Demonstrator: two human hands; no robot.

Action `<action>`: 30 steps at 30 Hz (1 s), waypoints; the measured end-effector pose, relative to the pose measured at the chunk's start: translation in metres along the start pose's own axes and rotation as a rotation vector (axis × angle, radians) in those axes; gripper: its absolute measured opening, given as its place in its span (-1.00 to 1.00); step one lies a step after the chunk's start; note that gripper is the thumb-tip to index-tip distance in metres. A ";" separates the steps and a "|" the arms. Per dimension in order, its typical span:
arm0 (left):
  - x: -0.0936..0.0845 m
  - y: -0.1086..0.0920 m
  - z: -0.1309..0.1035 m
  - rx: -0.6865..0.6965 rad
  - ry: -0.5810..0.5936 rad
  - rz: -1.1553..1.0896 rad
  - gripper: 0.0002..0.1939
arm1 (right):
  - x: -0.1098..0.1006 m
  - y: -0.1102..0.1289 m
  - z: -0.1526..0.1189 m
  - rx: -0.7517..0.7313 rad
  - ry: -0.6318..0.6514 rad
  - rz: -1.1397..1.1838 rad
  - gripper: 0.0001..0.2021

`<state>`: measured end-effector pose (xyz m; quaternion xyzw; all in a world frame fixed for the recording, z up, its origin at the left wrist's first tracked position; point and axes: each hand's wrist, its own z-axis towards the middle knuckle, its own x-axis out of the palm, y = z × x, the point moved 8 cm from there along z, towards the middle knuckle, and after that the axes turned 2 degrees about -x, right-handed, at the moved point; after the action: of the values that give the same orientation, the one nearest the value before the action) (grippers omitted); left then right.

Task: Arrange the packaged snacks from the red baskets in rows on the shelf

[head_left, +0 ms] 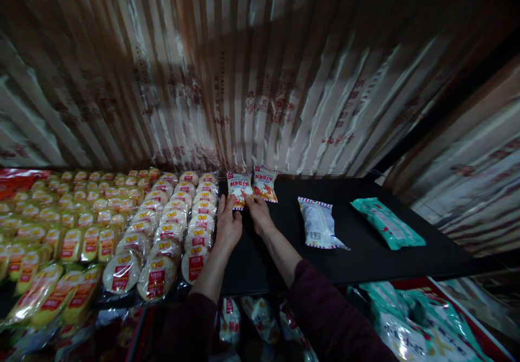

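On the black shelf (280, 253), a small red-and-white snack packet (239, 187) lies against the back, beside rows of round wrapped cakes. My left hand (228, 224) touches its lower left edge. My right hand (259, 214) is at its lower right corner, fingers pressed close to it. A second matching packet (265, 184) lies just to the right, behind my right hand. Farther right are a white-and-blue packet (319, 222), back side up, and a teal packet (388, 223).
Round wrapped cakes (199, 237) and yellow wrapped cakes (71, 243) fill the left of the shelf. A striped plastic curtain (260, 80) hangs behind. Below are more snack packets (231, 321) and teal-and-white bags (410, 324).
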<state>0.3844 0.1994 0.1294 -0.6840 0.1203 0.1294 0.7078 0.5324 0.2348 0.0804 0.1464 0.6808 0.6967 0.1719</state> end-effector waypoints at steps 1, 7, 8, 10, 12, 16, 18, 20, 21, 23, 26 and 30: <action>0.001 0.000 0.001 0.010 -0.003 0.010 -0.44 | 0.001 -0.002 0.002 0.014 -0.012 -0.012 -0.69; 0.005 0.002 0.005 0.057 -0.012 0.082 -0.43 | 0.006 -0.004 0.012 -0.004 -0.057 -0.072 -0.68; 0.006 0.002 0.005 0.069 -0.015 0.081 -0.42 | 0.005 -0.005 0.014 -0.008 -0.070 -0.080 -0.66; 0.007 0.002 0.005 0.095 -0.021 0.080 -0.42 | 0.005 -0.008 0.017 -0.008 -0.096 -0.108 -0.60; 0.008 0.003 0.005 0.104 -0.021 0.089 -0.42 | 0.007 -0.009 0.021 -0.024 -0.103 -0.132 -0.56; 0.010 0.008 0.005 0.086 -0.012 0.101 -0.42 | 0.013 -0.005 0.029 -0.115 -0.092 -0.159 -0.59; 0.010 0.009 0.005 0.074 -0.006 0.099 -0.42 | 0.017 0.000 0.032 -0.144 -0.083 -0.208 -0.62; 0.010 0.012 0.007 0.044 0.009 0.092 -0.41 | 0.021 0.004 0.034 -0.163 -0.059 -0.266 -0.64; 0.011 0.013 0.007 0.025 0.020 0.085 -0.41 | 0.023 0.006 0.034 -0.165 -0.048 -0.293 -0.64; 0.011 0.015 0.009 -0.008 0.041 0.066 -0.41 | 0.025 0.009 0.035 -0.159 -0.033 -0.342 -0.64; 0.012 0.017 0.009 -0.046 0.073 0.029 -0.41 | 0.028 0.013 0.034 -0.157 -0.022 -0.402 -0.63; 0.013 0.019 0.009 -0.076 0.096 -0.002 -0.41 | 0.033 0.020 0.034 -0.167 -0.008 -0.450 -0.61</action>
<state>0.3902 0.2093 0.1070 -0.7160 0.1485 0.1003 0.6747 0.5165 0.2793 0.1005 -0.0210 0.6358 0.6942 0.3368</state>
